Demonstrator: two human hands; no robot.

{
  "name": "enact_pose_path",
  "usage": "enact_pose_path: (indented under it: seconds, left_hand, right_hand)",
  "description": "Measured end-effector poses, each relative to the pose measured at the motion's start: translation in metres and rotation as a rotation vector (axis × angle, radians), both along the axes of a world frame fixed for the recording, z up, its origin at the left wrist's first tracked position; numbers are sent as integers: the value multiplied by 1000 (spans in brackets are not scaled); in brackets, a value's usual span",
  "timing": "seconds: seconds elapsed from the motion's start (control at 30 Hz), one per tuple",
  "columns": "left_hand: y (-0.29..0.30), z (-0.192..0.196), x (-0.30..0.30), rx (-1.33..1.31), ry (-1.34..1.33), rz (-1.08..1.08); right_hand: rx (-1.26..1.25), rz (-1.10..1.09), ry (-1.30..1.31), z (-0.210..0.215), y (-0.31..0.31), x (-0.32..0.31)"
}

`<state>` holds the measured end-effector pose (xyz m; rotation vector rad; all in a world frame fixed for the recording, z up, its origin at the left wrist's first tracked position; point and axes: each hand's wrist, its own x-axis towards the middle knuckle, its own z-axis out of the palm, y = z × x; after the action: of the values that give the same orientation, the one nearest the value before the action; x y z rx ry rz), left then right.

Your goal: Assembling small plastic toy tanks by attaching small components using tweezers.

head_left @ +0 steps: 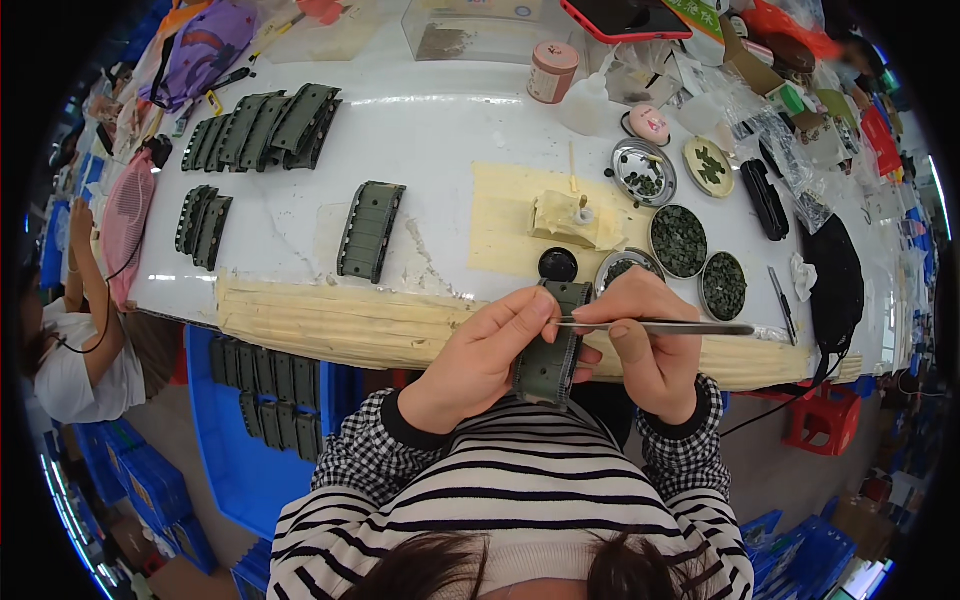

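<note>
At the table's near edge, my left hand (470, 362) grips a dark green curved, ribbed plastic piece (545, 372), its fingers partly hidden behind it. My right hand (662, 350) is closed on metal tweezers (695, 328), whose tips meet the piece beside my left thumb. Whether the tips pinch a small part is too small to tell. Just beyond my hands are a round black cap (557, 264) and a metal dish (612, 262), partly covered by my right hand. Two round containers of small dark green parts (678, 240) (723, 285) stand to the right.
Similar curved pieces (262, 130) lie at the left, one alone (371, 232) nearer the middle. A taped block (575, 220) sits on yellowish paper. Farther right are a black mask (835, 280), a pen (781, 305) and plastic bags. A blue crate (250, 465) stands below the table's left side.
</note>
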<state>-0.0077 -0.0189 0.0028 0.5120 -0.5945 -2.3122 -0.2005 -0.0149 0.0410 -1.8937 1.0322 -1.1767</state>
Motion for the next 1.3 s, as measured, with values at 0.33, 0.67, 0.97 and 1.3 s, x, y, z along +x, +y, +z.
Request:
enact_pose_path:
  seconds: [0.33, 0.67, 0.97, 1.3]
  left_hand:
    - [0, -2, -4, -116, -120, 191]
    - [4, -1, -5, -108, -159, 228]
    - [6, -2, -4, -138, -177, 236]
    - [6, -7, -2, -150, -169, 228]
  right_hand:
    - [-445, -59, 299, -3, 20, 18]
    - [-502, -77, 340, -6, 18, 23]
    - [-496, -70, 330, -7, 18, 24]
    - [-481, -74, 310, -6, 16, 25]
